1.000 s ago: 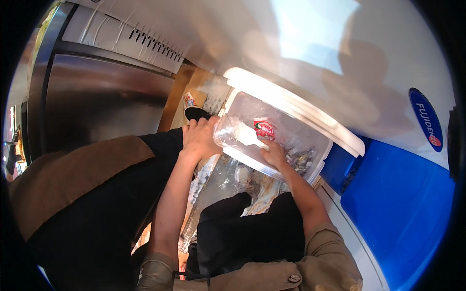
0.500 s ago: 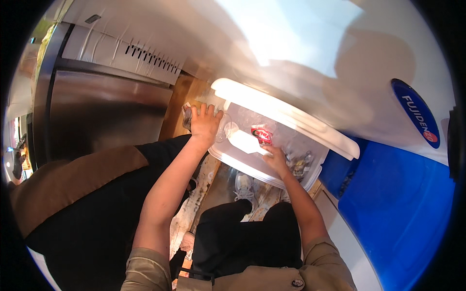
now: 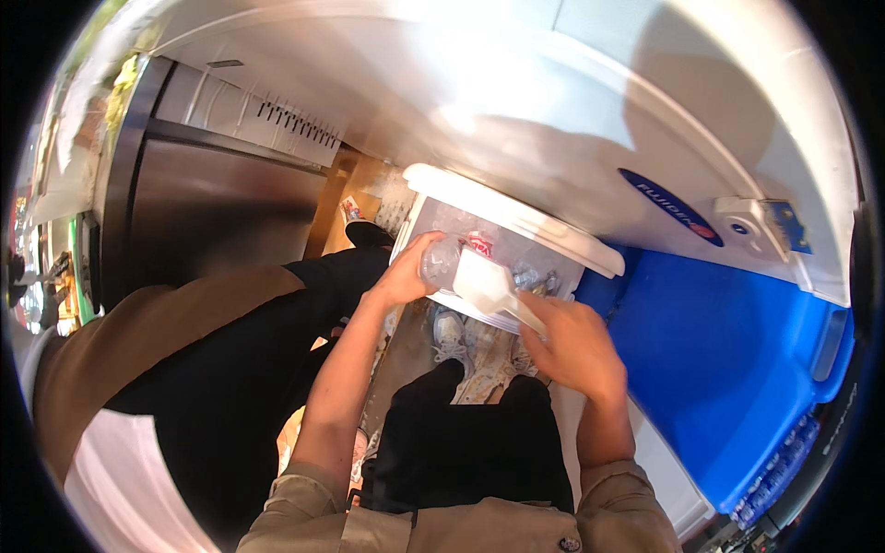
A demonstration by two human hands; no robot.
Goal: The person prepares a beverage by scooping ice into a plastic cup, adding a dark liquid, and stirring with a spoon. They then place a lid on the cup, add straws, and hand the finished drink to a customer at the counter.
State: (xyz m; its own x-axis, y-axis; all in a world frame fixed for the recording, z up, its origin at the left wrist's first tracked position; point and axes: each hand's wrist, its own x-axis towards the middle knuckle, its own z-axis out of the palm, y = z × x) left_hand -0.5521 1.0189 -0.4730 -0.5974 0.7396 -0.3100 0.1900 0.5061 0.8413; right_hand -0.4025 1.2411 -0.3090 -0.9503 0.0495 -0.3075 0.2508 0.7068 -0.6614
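Observation:
My left hand (image 3: 404, 275) is closed round a clear plastic cup (image 3: 441, 265) over the left part of an open white ice chest (image 3: 516, 223). My right hand (image 3: 579, 348) grips the handle of a white scoop (image 3: 481, 279). The scoop's head is beside the cup's right side; whether they touch I cannot tell. What the scoop carries is washed out by glare. Below, inside the chest, lie a red-and-white package (image 3: 479, 243), partly hidden by the scoop, and some shiny small items (image 3: 535, 279) at the right.
A blue lidded bin (image 3: 710, 359) stands at the right, beside a white appliance panel (image 3: 590, 120) with a blue oval badge. Another person in black and brown (image 3: 221, 341) is close on my left, before a steel cabinet (image 3: 217, 198). My shoes (image 3: 452, 336) are below the chest.
My left hand has moved down and right, bringing the cup over the chest. My right hand has lifted the scoop out toward me and up beside the cup. The view has shifted.

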